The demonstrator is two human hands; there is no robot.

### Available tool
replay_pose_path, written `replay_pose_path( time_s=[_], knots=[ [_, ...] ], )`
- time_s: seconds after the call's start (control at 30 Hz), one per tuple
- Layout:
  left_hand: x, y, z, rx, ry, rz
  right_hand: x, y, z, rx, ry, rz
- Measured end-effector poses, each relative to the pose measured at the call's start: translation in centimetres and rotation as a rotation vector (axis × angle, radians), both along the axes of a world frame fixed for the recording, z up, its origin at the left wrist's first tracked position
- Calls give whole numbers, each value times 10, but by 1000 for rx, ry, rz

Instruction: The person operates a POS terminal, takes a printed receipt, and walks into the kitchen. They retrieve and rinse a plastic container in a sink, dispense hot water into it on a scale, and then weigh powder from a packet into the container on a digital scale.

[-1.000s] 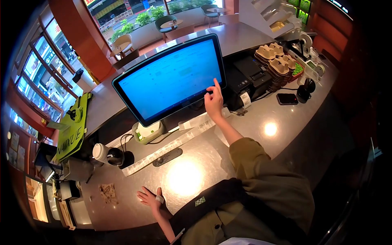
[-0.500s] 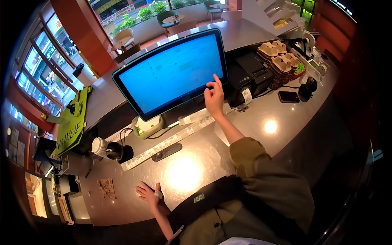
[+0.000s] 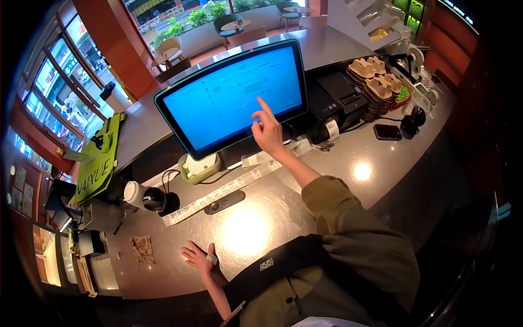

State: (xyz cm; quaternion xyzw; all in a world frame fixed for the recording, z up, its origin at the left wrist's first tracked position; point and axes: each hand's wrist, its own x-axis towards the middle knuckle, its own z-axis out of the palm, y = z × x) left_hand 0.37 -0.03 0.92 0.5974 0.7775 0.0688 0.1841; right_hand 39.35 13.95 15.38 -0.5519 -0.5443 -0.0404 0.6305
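A large touchscreen monitor point(image 3: 229, 98) with a bright blue display stands tilted on the counter. My right hand point(image 3: 267, 131) is in front of its lower right part, index finger stretched toward the glass and the other fingers loosely bent, holding nothing. Whether the fingertip touches the screen I cannot tell. My left hand point(image 3: 200, 259) rests on the metal counter point(image 3: 180, 283) with fingers spread and a light band around the thumb side. Between my hands and the monitor lie a long printed receipt strip point(image 3: 218, 193) and a dark remote control point(image 3: 224, 202).
To the right of the monitor are a black receipt printer point(image 3: 332, 101), stacked cardboard cup carriers point(image 3: 376, 82) and a black phone point(image 3: 387, 132). On the left stand paper cups point(image 3: 134, 192) and a green bag point(image 3: 99, 161). A patterned paper piece point(image 3: 143, 249) lies near my left hand.
My right hand has moved left across the screen, from its lower right corner toward the middle of its right half. My left hand stays in place on the counter.
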Motion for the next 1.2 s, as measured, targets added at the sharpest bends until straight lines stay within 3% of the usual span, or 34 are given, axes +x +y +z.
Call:
replay_pose_path(
  time_s=[0.5,0.8,0.9,1.0,1.2],
  knots=[
    [-7,3,-13,8,28,-1,25,7,14,66,44,-162],
    [-5,1,-8,15,30,7,27,13,28,10,-88,-116],
    [-5,1,-9,19,22,7,25,6,28,17,-24,-120],
    [-4,1,-7,12,12,12,26,-5,6,29,199,-199],
    [-4,2,-10,11,49,12,45,-15,-38,-85,228,-325]
  ],
)
